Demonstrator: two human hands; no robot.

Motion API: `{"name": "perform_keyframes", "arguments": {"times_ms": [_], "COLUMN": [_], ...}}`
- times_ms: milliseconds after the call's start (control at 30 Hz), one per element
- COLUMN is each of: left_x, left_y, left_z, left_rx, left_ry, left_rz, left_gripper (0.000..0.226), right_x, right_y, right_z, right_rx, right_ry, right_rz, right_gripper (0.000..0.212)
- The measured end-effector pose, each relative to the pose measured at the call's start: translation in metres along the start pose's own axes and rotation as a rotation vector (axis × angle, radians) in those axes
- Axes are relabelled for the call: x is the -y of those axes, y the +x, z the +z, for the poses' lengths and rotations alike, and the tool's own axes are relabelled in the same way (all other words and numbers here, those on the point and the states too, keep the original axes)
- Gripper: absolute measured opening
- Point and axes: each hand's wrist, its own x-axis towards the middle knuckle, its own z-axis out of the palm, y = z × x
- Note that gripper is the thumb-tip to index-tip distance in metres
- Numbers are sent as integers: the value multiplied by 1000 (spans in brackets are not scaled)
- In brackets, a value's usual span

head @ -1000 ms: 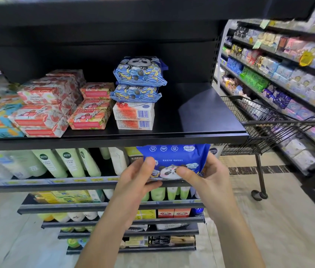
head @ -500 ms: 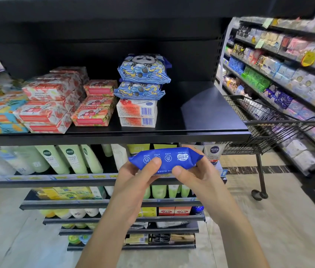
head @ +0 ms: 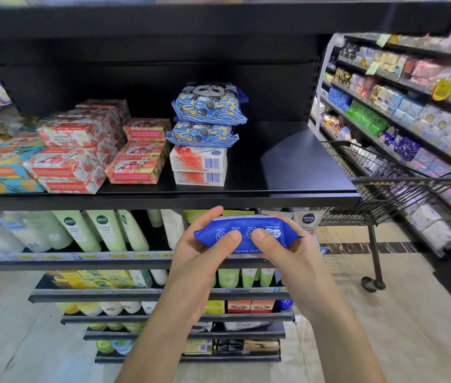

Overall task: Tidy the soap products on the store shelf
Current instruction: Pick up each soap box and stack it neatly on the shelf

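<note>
Left hand (head: 198, 254) and right hand (head: 290, 254) grip a blue plastic pack (head: 243, 223) flat (for stacking, likely); blue panda-print packets (head: 209, 106) lie at twelve o'clock.

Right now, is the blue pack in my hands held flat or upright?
Flat. The blue pack shows only its narrow edge, level, with left hand and right hand gripping its ends.

Wire shopping cart (head: 379, 189) at right on tiled floor (head: 412, 327); green tubes (head: 108, 233) lower left.

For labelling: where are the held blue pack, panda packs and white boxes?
blue pack (head: 246, 224), head view, front face
panda packs (head: 209, 106), head view, top pack's face
white boxes (head: 198, 161), head view, upper box's front
</note>
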Motion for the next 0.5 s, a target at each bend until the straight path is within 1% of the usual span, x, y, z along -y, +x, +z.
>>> {"name": "perform_keyframes", "arguments": {"times_ms": [167, 233, 300, 367, 500], "left_x": [-5, -10, -15, -18, -18], "left_y": [2, 2, 2, 3, 5], "left_z": [-1, -1, -1, -2, -2], "left_rx": [34, 37, 17, 40, 83], "left_ry": [-46, -80, -98, -71, -40], "left_rz": [-10, -36, -85, -128, -164], "left_gripper": [82, 84, 79, 72, 55], "right_x": [4, 4, 3, 3, 6], "right_y": [-1, -1, 0, -1, -2], "right_z": [-5, -10, -15, -18, -19], "right_rx": [-5, 14, 25, 53, 115], "right_ry": [27, 3, -17, -19, -2], "right_rz": [-67, -104, -125, -150, -207], "right_gripper": [55, 59, 67, 74, 77]}}
